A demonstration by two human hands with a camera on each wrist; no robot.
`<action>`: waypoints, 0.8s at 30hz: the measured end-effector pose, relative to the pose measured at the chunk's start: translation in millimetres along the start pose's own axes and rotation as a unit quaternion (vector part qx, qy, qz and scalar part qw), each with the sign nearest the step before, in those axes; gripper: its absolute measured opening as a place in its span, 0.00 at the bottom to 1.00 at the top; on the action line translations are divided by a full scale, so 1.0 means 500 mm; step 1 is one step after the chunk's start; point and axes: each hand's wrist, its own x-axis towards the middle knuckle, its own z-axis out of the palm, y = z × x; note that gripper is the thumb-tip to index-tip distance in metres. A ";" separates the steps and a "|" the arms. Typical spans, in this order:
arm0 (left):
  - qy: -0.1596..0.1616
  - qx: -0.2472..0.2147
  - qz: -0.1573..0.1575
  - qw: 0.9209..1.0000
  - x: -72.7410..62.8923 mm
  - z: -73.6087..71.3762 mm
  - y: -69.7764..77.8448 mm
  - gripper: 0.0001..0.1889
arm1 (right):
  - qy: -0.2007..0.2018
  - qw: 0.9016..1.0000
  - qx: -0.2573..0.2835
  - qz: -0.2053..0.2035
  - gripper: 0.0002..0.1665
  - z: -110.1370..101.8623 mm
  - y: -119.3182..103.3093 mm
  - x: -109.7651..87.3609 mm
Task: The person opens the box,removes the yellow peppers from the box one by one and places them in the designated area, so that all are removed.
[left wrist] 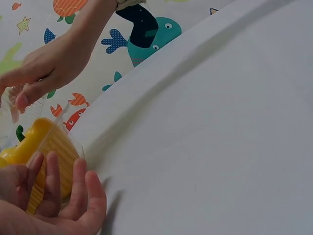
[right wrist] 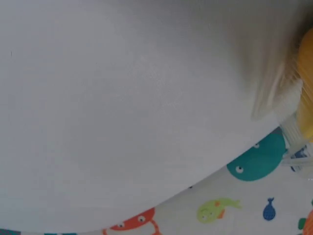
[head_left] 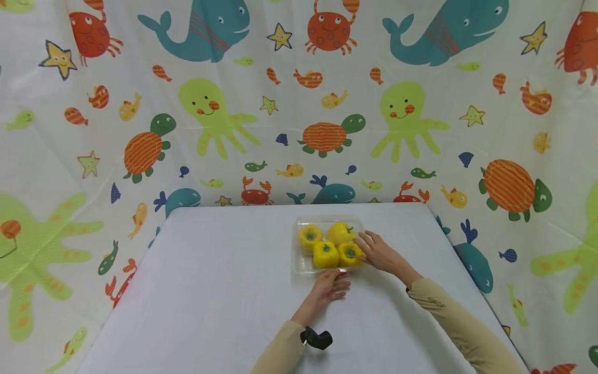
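A clear plastic container [head_left: 303, 270] on the white table holds several yellow bell peppers [head_left: 325, 254], some with green stems. At its near edge my left hand [head_left: 327, 287] pinches the rim between thumb and index finger, the other fingers loosely bent. My right hand [head_left: 378, 253] reaches in from the right and grips clear plastic at the container's right side. In the left wrist view, ribbed plastic shows between the thumb and fingers of the right hand [left wrist: 56, 68]. Only part of a pepper [right wrist: 307, 83] and the ribbed wall appear in the right wrist view, its hand hidden.
White cloth covers the table [head_left: 210, 291]. Behind and at both sides hangs a curtain [head_left: 271, 130] printed with sea animals. A black wrist device [head_left: 316, 338] sits at the left sleeve's cuff.
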 end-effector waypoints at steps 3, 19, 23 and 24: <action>-0.002 0.001 0.002 1.000 0.001 0.000 -0.001 0.18 | -0.008 1.000 0.012 0.014 0.34 0.002 -0.003 -0.003; -0.025 -0.014 0.002 1.000 -0.003 -0.001 -0.005 0.20 | 0.066 0.996 0.049 0.020 0.32 0.018 -0.006 -0.020; -0.044 -0.016 0.005 0.999 -0.005 -0.006 -0.006 0.23 | 0.069 0.991 0.098 0.058 0.32 0.018 -0.010 -0.022; -0.050 -0.018 0.006 0.999 -0.006 -0.008 -0.005 0.24 | 0.070 0.989 0.110 0.072 0.33 0.017 -0.011 -0.022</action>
